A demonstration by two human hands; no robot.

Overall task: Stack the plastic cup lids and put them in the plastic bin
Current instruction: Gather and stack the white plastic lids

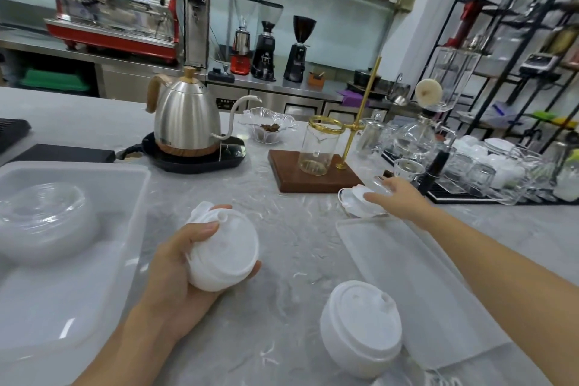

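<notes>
Lids everywhere on this pale marbled counter, pretty much; a stack of white lids is held up off the surface in the left hand, the grip curled round it with the thumb laid over the top edge and the fingertips showing under the far side, so that hand is closed firmly on the stack. The right hand is stretched out toward the far right, and its fingers are laid on a loose white lid that lies on the counter just in front of a wooden stand; a clear lid seems to be tucked under the same fingers, though whether anything is actually pinched or just touched can't be told from here.

Another stack of white lids is parked on the counter near the bottom of the view, just beside a frosted bin cover that lies flat under the right forearm. The plastic bin is seen at the left edge; a stack of clear lids is already sat inside it, toward its far end.

Further back a steel gooseneck kettle is stood on its black base, a glass jug is set on the wooden stand, and a red espresso machine can be made out on the back bench.
</notes>
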